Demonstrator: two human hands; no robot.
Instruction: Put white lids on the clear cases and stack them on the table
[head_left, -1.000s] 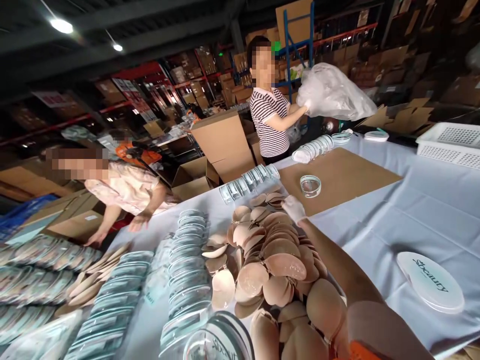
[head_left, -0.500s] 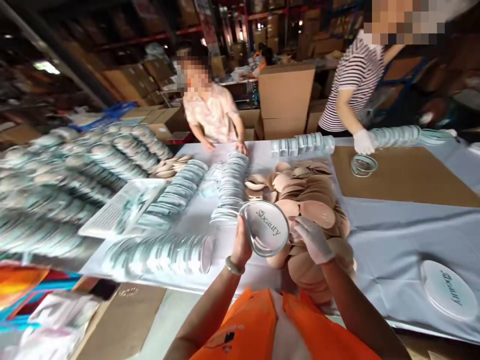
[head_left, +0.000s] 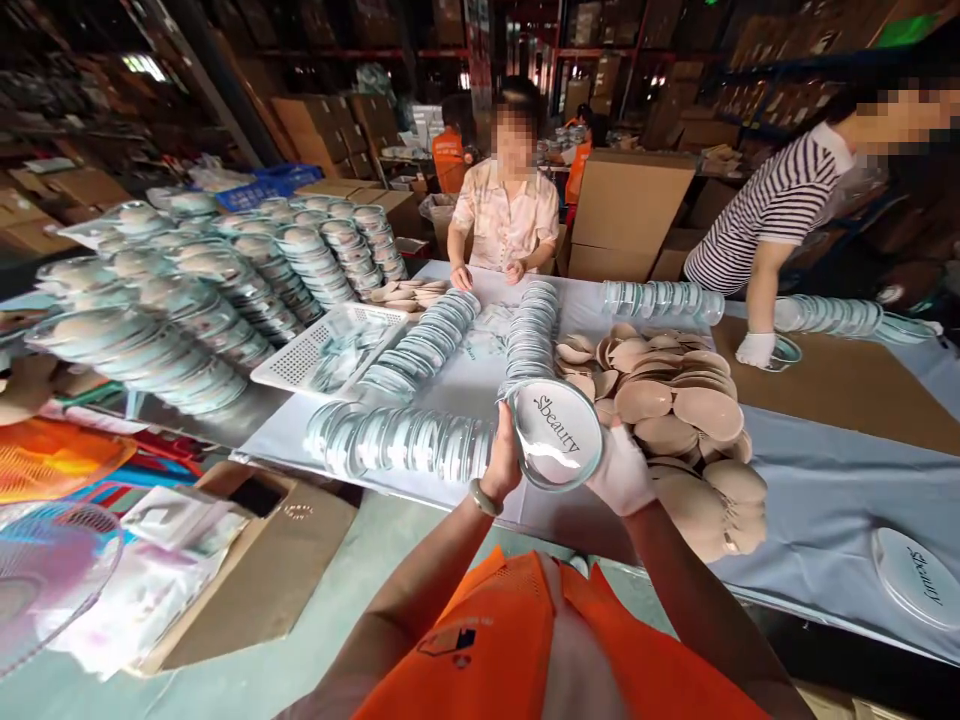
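Bare left hand point(head_left: 504, 455) and gloved right hand point(head_left: 622, 474) grip opposite sides of a clear case point(head_left: 559, 437) lettered "beauty" above the near table point(head_left: 817, 510), with a white basket point(head_left: 291, 358) and a row of cases point(head_left: 397, 440) to the left, beige cups point(head_left: 675, 400) heaped to the right, and a white lettered piece point(head_left: 911, 575) farther right.

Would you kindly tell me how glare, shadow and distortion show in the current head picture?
In the head view, bright glare crosses the lower part of the clear round case, though its lettering is readable; highlights also streak the row of cases left of it; the background shelving sinks into shadow; the dark post at upper left slants, perhaps from wide-lens distortion.
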